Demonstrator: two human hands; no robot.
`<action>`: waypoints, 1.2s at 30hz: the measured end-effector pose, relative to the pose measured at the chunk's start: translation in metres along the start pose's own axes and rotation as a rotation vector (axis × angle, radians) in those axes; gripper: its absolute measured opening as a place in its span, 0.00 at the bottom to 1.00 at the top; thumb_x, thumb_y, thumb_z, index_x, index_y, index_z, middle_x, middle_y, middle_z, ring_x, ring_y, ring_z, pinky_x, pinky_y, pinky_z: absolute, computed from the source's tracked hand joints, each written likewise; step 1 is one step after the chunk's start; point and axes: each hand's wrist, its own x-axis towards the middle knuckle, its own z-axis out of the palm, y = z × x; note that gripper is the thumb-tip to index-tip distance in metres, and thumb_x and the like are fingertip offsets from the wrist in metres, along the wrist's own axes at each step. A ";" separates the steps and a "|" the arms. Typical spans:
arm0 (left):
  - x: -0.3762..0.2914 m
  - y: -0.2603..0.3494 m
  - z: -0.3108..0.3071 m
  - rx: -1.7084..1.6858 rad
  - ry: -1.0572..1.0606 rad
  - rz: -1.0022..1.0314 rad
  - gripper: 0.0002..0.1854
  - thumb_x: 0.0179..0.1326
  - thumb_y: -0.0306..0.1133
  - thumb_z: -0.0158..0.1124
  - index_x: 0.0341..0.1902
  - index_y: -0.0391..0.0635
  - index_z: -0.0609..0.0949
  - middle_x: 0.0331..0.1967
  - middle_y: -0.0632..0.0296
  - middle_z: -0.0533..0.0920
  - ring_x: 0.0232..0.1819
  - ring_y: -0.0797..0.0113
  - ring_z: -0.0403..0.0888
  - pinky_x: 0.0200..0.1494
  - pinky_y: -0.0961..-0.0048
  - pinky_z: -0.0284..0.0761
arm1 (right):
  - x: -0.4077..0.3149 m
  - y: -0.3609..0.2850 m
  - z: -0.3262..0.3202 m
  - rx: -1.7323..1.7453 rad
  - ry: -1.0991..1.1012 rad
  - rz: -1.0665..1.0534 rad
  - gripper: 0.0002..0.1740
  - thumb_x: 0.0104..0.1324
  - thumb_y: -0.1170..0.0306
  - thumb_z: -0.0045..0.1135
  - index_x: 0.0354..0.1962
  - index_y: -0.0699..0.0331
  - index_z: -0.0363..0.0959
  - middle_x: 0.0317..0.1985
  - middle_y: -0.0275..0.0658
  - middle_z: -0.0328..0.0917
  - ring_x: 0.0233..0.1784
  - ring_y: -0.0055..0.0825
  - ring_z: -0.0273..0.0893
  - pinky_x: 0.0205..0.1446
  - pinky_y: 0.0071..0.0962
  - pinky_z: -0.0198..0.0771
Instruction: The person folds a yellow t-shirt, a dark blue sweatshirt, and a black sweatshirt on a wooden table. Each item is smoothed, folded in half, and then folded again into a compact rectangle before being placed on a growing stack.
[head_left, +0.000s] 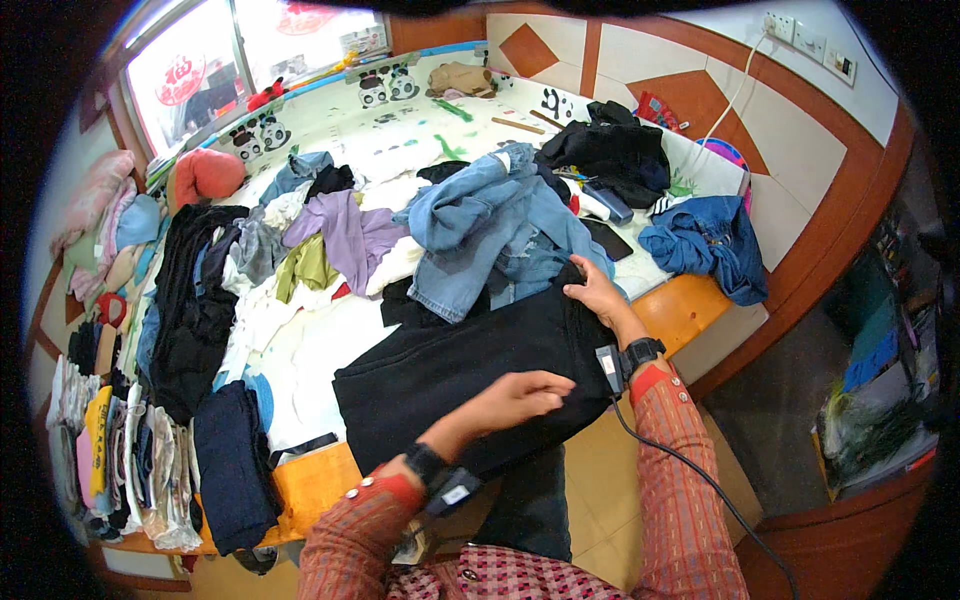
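Note:
Black trousers (450, 367), folded lengthwise, lie across the bed's front edge and hang over it towards my lap. At their upper right end my right hand (600, 296) grips the cloth, thumb over the bunched edge. Over the middle of the black fabric is my left hand (525, 401), its fingers loosely bent and nothing held in them. Whether it touches the cloth is hard to tell. Just beyond the trousers, light blue jeans (487, 217) lie in a crumpled heap. Each wrist wears a black strap with a small device; a cable runs from the right one.
Folded clothes (120, 450) stand in a row at the left, beside a folded navy garment (232, 465). Loose clothes, including a purple top (345, 232), cover the bed's middle. Denim (709, 244) sits at the right corner near a dark phone (609, 238). A wooden edge (319, 476) borders the bed.

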 end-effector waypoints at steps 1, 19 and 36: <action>-0.018 0.007 -0.013 -0.047 0.049 -0.040 0.19 0.74 0.36 0.56 0.64 0.40 0.76 0.58 0.59 0.81 0.58 0.70 0.80 0.60 0.71 0.76 | -0.006 -0.002 -0.001 -0.057 0.006 -0.035 0.44 0.59 0.72 0.66 0.71 0.62 0.56 0.62 0.52 0.72 0.61 0.41 0.74 0.63 0.35 0.69; -0.257 -0.066 -0.124 0.624 1.145 -0.437 0.31 0.61 0.52 0.69 0.45 0.28 0.81 0.32 0.46 0.86 0.36 0.59 0.86 0.39 0.66 0.81 | -0.115 -0.054 0.055 -1.033 -0.008 -0.078 0.44 0.57 0.76 0.65 0.71 0.51 0.57 0.67 0.56 0.59 0.61 0.58 0.70 0.58 0.47 0.76; -0.231 -0.047 -0.140 0.203 1.145 -0.561 0.15 0.62 0.40 0.71 0.30 0.41 0.79 0.18 0.66 0.76 0.16 0.73 0.71 0.19 0.73 0.68 | -0.157 -0.073 -0.014 -1.218 0.607 -0.246 0.28 0.62 0.79 0.53 0.61 0.59 0.69 0.69 0.50 0.62 0.69 0.50 0.63 0.69 0.48 0.59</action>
